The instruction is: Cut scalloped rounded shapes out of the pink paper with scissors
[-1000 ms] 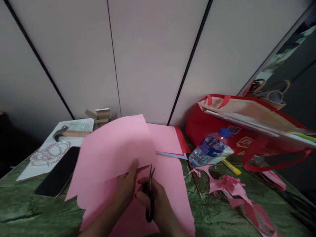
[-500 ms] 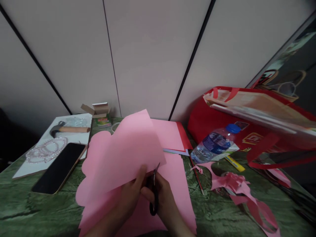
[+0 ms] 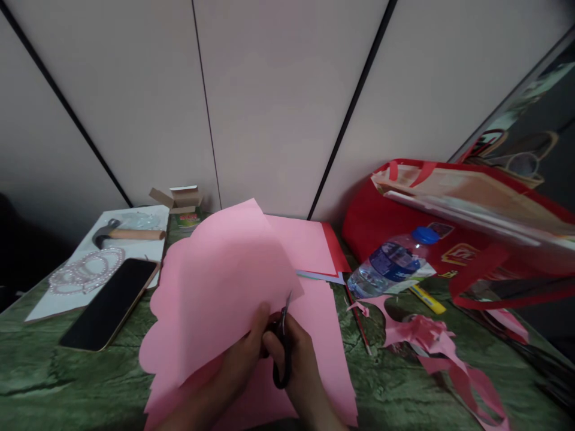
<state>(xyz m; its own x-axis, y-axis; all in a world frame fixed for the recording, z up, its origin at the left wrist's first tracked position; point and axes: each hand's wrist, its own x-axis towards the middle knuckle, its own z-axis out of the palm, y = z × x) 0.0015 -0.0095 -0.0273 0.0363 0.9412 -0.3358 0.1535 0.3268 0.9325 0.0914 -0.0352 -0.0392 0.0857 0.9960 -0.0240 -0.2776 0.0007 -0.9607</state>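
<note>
A raised sheet of pink paper (image 3: pixel 229 275) is pinched along its lower edge by my left hand (image 3: pixel 247 353), thumb on top. My right hand (image 3: pixel 294 359) grips a pair of scissors (image 3: pixel 283 353) with black handles. Their blades point up and away, close to the sheet's right corner; whether they touch the paper I cannot tell. Beneath both hands lies a stack of pink paper (image 3: pixel 321 353), and pink paper with a scalloped edge (image 3: pixel 150 347) shows on its left side.
Left are a phone (image 3: pixel 110 305), a hammer (image 3: pixel 130 233), strung beads (image 3: pixel 85 272) and an opened small box (image 3: pixel 186 209). To the right stand a water bottle (image 3: pixel 390 263) and a red bag (image 3: pixel 449 221), with a pencil (image 3: pixel 359 323), a yellow tube (image 3: pixel 426 298) and pink paper scraps (image 3: pixel 426 335).
The raised sheet has tilted slightly to the left, its top corner shifting left. The scissors stay in my right hand, near the sheet's right corner.
</note>
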